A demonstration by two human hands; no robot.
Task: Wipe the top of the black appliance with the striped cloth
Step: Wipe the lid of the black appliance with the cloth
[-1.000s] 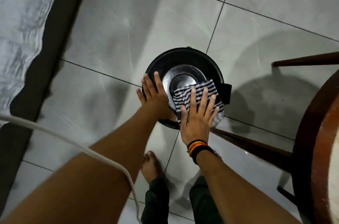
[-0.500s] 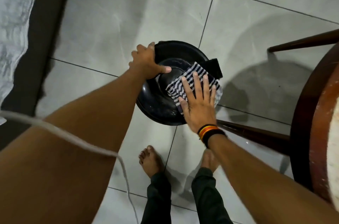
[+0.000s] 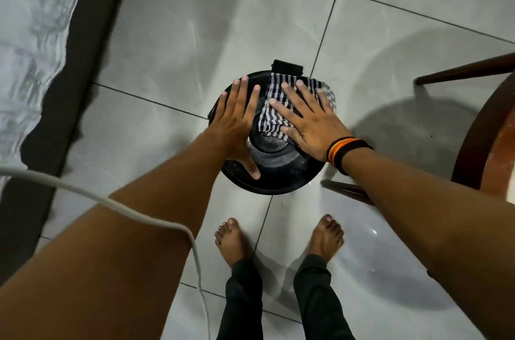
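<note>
Pressing flat now, my left hand (image 3: pixel 237 119) lies open on the left half of the black appliance (image 3: pixel 274 167), fingers spread and thumb reaching toward me; half a second ago it was curled over the far rim, gripping. My right hand (image 3: pixel 305 119) has slid the striped cloth (image 3: pixel 271 108) toward the far edge, where a corner now hangs past the rim, and its fingers are splayed wide on the fabric, pinning it rather than clutching it. The appliance has turned too: its small boxy tab (image 3: pixel 287 66) now sits at the far side instead of off to the right. The lid is round, glossy black with a raised centre, dusted with pale smears. The cloth is thin woven stuff, dark and white stripes, frayed. It all stands on smooth grey floor tiles (image 3: pixel 195 33). I can read no writing anywhere.
</note>
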